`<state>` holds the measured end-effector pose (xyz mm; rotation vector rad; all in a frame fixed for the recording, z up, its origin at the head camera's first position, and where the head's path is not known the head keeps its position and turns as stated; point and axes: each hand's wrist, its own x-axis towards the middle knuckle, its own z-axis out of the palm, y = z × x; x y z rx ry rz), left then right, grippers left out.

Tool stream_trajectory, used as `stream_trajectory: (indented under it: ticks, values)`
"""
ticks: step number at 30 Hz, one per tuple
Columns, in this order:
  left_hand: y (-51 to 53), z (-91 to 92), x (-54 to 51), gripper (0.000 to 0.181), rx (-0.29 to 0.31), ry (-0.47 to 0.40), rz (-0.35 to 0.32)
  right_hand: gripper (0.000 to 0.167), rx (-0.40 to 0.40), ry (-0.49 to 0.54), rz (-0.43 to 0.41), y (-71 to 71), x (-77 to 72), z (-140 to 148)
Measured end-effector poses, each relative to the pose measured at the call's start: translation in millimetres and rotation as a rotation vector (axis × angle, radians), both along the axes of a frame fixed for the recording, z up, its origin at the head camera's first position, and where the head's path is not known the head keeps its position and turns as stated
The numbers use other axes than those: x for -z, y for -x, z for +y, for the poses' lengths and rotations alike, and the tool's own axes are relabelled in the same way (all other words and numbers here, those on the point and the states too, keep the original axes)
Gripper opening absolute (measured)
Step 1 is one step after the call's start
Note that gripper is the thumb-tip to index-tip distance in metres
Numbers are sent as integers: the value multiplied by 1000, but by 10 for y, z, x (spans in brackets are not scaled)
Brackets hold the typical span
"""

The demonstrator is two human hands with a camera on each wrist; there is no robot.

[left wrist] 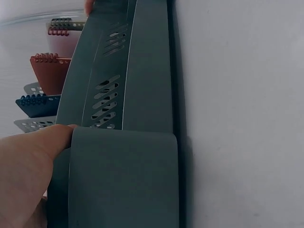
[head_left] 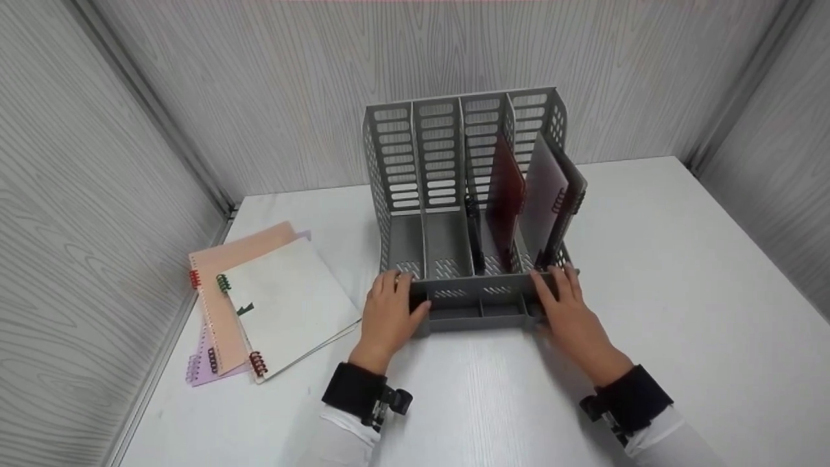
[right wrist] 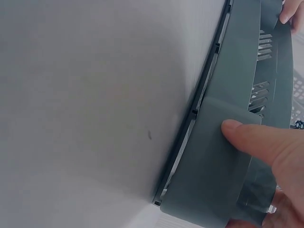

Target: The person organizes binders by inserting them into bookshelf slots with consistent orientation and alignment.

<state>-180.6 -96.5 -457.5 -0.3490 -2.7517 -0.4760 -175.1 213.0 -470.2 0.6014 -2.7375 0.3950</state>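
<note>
The person's two hands grip the grey rack point(head_left: 447, 240), which stands on the white table point(head_left: 480, 402) toward the far wall point(head_left: 259, 78). The left hand point(head_left: 388, 314) pinches the near left corner, fingers over the rim and thumb at the edge of the near tray point(head_left: 476, 322); the right hand point(head_left: 574, 321) pinches the near right corner, its thumb against the outer face and its fingers on the other side. The step in hand seems to be a two-handed hold on the rack — whether its near edge bears fully on the table, the views do not tell.

The notebooks in it stand in its right half: a dark one point(head_left: 476, 240), a red one point(head_left: 506, 194), a pale one point(head_left: 543, 188) and a grey one point(head_left: 570, 188). That side is probably heavier, so the right hand should take more of any load. Even, gentle pressure at both corners suits best — a jerk could topple the notebooks. The left hand wants care around the loose pile, where a white notebook point(head_left: 292, 298) overlaps a peach one point(head_left: 253, 250), its corner just beside that hand.
</note>
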Motion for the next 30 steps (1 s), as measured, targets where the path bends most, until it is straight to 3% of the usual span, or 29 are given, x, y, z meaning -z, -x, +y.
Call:
stream_trajectory:
  ticks: [13, 21, 30]
  values:
    - [-205, -216, -104, 60, 5, -16, 35, 91, 19, -2, -9, -13, -26, -32]
    - [-290, -477, -138, 62, -91, 8, 29, 92, 34, -37, 31, -18, -16, -17]
    - [-324, -841, -81, 64, -207, 1, 10, 92, 29, -46, 67, -6, -14, -22]
